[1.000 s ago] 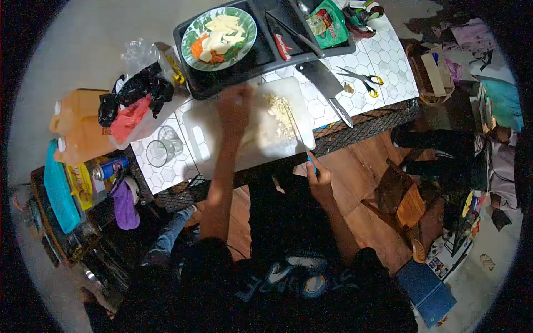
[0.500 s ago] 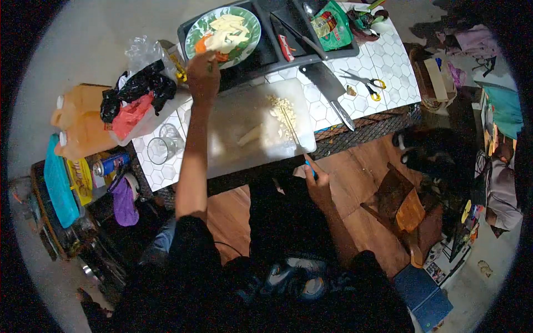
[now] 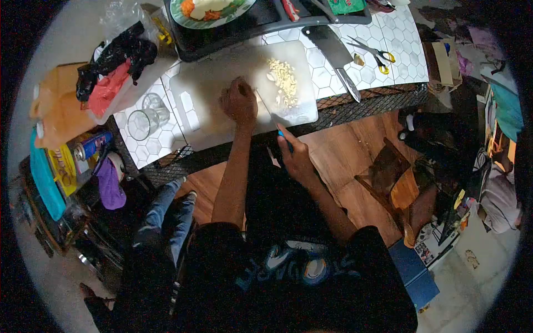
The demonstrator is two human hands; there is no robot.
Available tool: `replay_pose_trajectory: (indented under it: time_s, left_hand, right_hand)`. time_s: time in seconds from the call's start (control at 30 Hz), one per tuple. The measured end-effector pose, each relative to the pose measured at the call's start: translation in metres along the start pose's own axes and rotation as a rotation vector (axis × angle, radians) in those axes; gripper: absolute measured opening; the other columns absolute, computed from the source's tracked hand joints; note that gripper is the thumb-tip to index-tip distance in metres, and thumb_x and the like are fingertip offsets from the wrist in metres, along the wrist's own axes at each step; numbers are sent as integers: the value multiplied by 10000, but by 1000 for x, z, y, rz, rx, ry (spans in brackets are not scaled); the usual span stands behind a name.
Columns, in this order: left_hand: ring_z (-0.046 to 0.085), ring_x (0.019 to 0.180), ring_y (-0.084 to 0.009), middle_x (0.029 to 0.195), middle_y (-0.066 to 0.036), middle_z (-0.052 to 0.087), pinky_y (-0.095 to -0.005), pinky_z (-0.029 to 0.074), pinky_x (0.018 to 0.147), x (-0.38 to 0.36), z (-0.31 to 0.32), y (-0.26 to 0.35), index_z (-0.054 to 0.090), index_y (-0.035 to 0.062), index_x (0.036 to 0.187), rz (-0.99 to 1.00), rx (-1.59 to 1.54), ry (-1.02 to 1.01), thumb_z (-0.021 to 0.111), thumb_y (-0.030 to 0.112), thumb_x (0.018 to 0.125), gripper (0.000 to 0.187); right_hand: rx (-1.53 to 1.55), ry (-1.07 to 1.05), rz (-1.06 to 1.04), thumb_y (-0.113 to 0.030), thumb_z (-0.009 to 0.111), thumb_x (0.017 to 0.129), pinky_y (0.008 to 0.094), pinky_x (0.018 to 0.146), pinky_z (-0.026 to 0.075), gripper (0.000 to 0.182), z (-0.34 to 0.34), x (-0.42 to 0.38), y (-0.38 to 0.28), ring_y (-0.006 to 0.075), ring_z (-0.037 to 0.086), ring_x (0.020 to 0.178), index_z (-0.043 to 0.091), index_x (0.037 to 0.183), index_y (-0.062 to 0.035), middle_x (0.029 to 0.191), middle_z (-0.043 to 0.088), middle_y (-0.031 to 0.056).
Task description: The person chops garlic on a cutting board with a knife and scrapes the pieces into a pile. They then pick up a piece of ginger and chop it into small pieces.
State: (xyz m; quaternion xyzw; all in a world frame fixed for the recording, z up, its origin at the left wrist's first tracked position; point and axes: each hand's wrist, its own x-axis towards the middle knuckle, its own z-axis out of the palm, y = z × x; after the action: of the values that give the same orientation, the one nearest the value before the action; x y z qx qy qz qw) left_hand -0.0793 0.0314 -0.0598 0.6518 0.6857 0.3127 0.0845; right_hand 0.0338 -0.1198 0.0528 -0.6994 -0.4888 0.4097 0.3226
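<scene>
My right hand (image 3: 294,155) grips a knife (image 3: 268,112) by its blue handle, the thin blade pointing up and left across the cutting board (image 3: 205,72). My left hand (image 3: 240,101) is closed low over the board, its fingers curled round a pale vegetable piece (image 3: 257,95), mostly hidden, beside the blade tip. Chopped pale bits (image 3: 283,80) lie in a loose heap on the board's right side. At the top, a green-rimmed plate (image 3: 214,23) with white slices and orange pieces stands in a dark tray (image 3: 244,41).
Right of the board lie a cleaver (image 3: 328,45), another knife (image 3: 350,86) and yellow-handled scissors (image 3: 377,55). Clear glasses (image 3: 142,125) stand at the left, near plastic bags (image 3: 114,83) and an orange jug (image 3: 58,105). A wooden chair (image 3: 402,191) is on the floor; another person's legs (image 3: 166,219) show lower left.
My left hand has come from the plate down to the board and closed over the pale piece. The knife in my right hand has shifted left. The view has tilted downward.
</scene>
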Motion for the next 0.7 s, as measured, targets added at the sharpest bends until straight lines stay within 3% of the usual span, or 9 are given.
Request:
replay_pose_trajectory:
  time_s: [0.07, 0.17, 0.23, 0.33, 0.47, 0.53, 0.6, 0.67, 0.7]
  left_hand:
    - [603, 889, -305, 879, -98, 678, -464, 409, 860, 5, 1, 5, 689, 137, 1009, -152, 25, -75, 638, 205, 824, 203]
    - [603, 873, -295, 870, -105, 678, -460, 412, 831, 5, 1, 7, 698, 149, 953, -160, 14, -14, 644, 203, 816, 156]
    - [603, 867, -294, 871, -101, 678, -454, 413, 822, 7, -2, 14, 695, 152, 940, -194, -9, -18, 643, 196, 813, 145]
    - [602, 867, -295, 875, -86, 680, -444, 416, 813, 7, -4, 15, 691, 156, 929, -183, 0, 21, 634, 187, 810, 135]
    - [603, 868, -302, 876, -59, 685, -430, 421, 810, 2, 13, -1, 686, 154, 934, -152, 77, -23, 605, 196, 816, 149]
    - [603, 870, -301, 871, -64, 687, -438, 423, 814, 1, 11, 3, 687, 149, 933, -124, 70, 21, 599, 207, 817, 156]
    - [604, 872, -301, 866, -69, 689, -446, 425, 818, 4, 7, 3, 687, 145, 932, -94, 69, 75, 593, 218, 818, 165]
    - [608, 900, -305, 890, -94, 694, -462, 425, 856, 3, 4, 5, 685, 144, 974, -171, 17, -18, 592, 230, 817, 202]
    - [606, 998, -322, 972, -106, 698, -445, 398, 948, 2, 7, 3, 687, 140, 1013, -194, 29, -45, 590, 224, 813, 238]
  right_hand:
    - [-25, 40, -69, -246, 482, 1013, 365, 954, 467, 391, 7, 2, -1, 318, 603, 1154, 543, 1308, 4, 1203, 623, 251]
    - [-9, -2, 24, -242, 486, 1010, 382, 886, 493, 394, 13, 2, -4, 327, 642, 1077, 535, 1317, 0, 1174, 624, 276]
    - [14, 41, 50, -232, 494, 994, 453, 679, 510, 391, 17, 0, -5, 387, 669, 729, 521, 1351, -74, 886, 662, 272]
    - [-47, -41, 178, -227, 495, 992, 461, 569, 476, 395, 13, -2, -14, 394, 631, 607, 507, 1366, -98, 744, 622, 276]
    - [-27, -18, 175, -232, 493, 992, 469, 560, 465, 401, 18, -6, -12, 406, 614, 587, 499, 1371, -99, 682, 598, 265]
    - [-28, -36, 215, -232, 494, 1005, 360, 567, 440, 402, 20, -8, -17, 197, 537, 559, 500, 1374, -74, 689, 589, 188]
    - [-19, -44, 220, -244, 493, 1005, 361, 579, 450, 415, 19, -6, -25, 205, 555, 572, 485, 1386, -80, 691, 593, 189]
    - [-21, -56, 237, -264, 491, 1008, 358, 602, 470, 432, 20, -6, -27, 225, 586, 590, 464, 1404, -93, 691, 602, 188]
    - [-32, -58, 247, -272, 489, 1010, 354, 613, 479, 436, 22, -6, -25, 237, 599, 593, 459, 1410, -101, 689, 608, 188]
